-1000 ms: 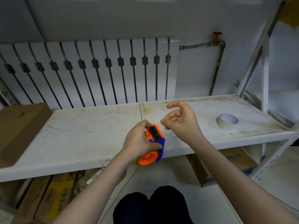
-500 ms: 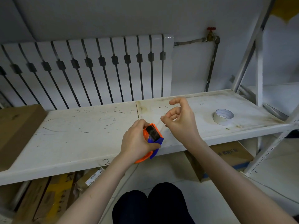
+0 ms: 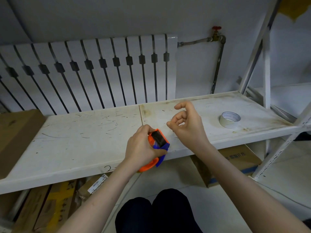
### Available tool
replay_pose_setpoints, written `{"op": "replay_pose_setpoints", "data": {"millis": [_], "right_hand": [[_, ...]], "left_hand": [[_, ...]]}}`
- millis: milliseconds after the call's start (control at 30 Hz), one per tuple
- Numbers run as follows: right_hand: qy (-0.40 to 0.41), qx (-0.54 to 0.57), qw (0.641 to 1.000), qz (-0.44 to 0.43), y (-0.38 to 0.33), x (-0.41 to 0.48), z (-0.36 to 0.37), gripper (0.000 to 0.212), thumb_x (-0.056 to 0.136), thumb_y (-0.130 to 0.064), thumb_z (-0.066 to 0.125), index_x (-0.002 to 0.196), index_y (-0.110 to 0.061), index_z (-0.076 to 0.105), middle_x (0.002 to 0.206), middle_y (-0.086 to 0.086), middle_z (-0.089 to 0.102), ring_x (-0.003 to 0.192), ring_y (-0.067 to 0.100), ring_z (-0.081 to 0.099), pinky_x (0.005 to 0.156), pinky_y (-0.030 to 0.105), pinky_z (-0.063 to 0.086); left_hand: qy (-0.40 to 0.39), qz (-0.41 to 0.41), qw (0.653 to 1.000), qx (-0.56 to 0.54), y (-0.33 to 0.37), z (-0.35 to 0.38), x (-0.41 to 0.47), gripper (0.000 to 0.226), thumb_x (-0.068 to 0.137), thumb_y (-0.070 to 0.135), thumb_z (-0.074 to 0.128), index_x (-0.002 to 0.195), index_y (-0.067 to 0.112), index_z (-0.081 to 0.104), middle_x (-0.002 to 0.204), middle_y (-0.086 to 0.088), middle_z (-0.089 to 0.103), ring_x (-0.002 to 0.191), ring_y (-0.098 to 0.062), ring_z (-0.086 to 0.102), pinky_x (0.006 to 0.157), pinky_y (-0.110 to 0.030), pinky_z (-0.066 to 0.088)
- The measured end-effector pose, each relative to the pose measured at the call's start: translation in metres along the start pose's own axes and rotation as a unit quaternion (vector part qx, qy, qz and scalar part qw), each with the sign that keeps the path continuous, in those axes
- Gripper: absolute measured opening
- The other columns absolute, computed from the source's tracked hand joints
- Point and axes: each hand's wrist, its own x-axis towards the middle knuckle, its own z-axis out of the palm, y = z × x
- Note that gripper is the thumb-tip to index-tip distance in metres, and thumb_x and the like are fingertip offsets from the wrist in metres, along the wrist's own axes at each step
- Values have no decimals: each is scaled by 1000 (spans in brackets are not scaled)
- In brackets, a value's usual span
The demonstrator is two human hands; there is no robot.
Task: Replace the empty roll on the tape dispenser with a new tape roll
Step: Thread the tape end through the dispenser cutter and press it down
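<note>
My left hand (image 3: 141,148) grips an orange and blue tape dispenser (image 3: 158,145) at the front edge of the white shelf (image 3: 84,142). The dispenser's dark roller faces up and right. My right hand (image 3: 186,125) hovers just right of the dispenser, fingers loosely curled with thumb and forefinger apart, and I see nothing in it. A roll of pale tape (image 3: 229,119) lies flat on the shelf to the right, about a hand's width beyond my right hand.
A white radiator (image 3: 94,69) and a pipe with a red valve (image 3: 217,33) stand behind the shelf. A cardboard box (image 3: 15,137) sits at the shelf's left end. More boxes (image 3: 235,162) lie on the floor under the shelf. A shelf upright (image 3: 267,64) rises at right.
The dispenser stays in my left hand over the shelf edge. My right hand has lifted slightly and its fingers have spread a little. The camera view shifted a bit.
</note>
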Motion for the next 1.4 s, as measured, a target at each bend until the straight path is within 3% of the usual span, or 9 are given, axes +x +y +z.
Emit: {"op": "replay_pose_setpoints", "data": {"millis": [333, 433, 600, 800, 933, 1100, 1200, 1300, 1400], "right_hand": [[22, -20, 1000, -9, 5, 1, -1, 41, 79, -8, 70, 104, -25, 42, 73, -2, 62, 68, 9, 59, 60, 2, 44], [29, -25, 999, 10, 14, 3, 1, 41, 80, -6, 69, 105, -25, 42, 73, 0, 61, 66, 8, 57, 59, 6, 43], [27, 6, 998, 52, 40, -3, 17, 37, 82, -7, 65, 107, -22, 43, 75, 5, 61, 69, 14, 60, 66, 17, 50], [52, 129, 957, 255, 89, -8, 46, 34, 83, -2, 63, 110, -11, 46, 74, 5, 58, 64, 18, 61, 74, 34, 55], [60, 106, 945, 304, 110, -3, 56, 32, 83, -3, 62, 111, -8, 48, 70, 2, 57, 61, 16, 59, 77, 37, 52], [53, 86, 934, 344, 130, 8, 60, 30, 82, -7, 63, 108, -10, 48, 77, 2, 57, 67, 16, 59, 69, 28, 50], [44, 68, 932, 352, 139, 10, 64, 28, 83, -10, 65, 107, -13, 50, 82, 1, 58, 72, 17, 60, 74, 29, 52], [43, 47, 935, 348, 146, 10, 67, 26, 83, -13, 66, 105, -15, 51, 92, 5, 61, 86, 24, 64, 81, 33, 54], [41, 47, 937, 344, 149, 11, 67, 23, 84, -14, 66, 100, -18, 49, 92, 4, 59, 90, 26, 64, 83, 36, 55]], "left_hand": [[11, 12, 1000, 10, 1, -1, 3, 67, 55, 44, 84, 108, 25, 48, 99, 14, 46, 88, -10, 48, 74, -26, 48], [9, 39, 999, 32, -3, -3, 3, 66, 57, 48, 81, 111, 26, 49, 105, 12, 52, 90, -10, 48, 83, -31, 48], [-74, 96, 974, 190, -15, -7, 23, 64, 64, 46, 73, 122, 31, 51, 117, 7, 57, 106, -20, 54, 89, -35, 37], [-137, 95, 942, 290, -27, 15, 46, 66, 66, 36, 71, 124, 22, 43, 113, 0, 63, 105, -26, 57, 87, -37, 35], [-175, 112, 918, 339, -31, 33, 52, 57, 71, 24, 66, 121, 17, 40, 110, -3, 66, 103, -27, 60, 86, -37, 32], [-144, 163, 886, 409, -31, 45, 53, 42, 78, 10, 58, 119, 13, 47, 123, -6, 58, 116, -26, 54, 114, -46, 17], [-94, 184, 867, 454, -39, 41, 47, 35, 83, 13, 56, 119, 13, 53, 122, -7, 57, 117, -27, 51, 116, -51, 10], [-97, 181, 860, 467, -46, 35, 43, 22, 84, 21, 57, 106, 18, 59, 110, -4, 63, 113, -26, 52, 116, -54, 5], [-111, 173, 864, 460, -48, 36, 41, 26, 84, 24, 57, 110, 19, 58, 112, -3, 63, 115, -25, 51, 116, -55, 2]]}}
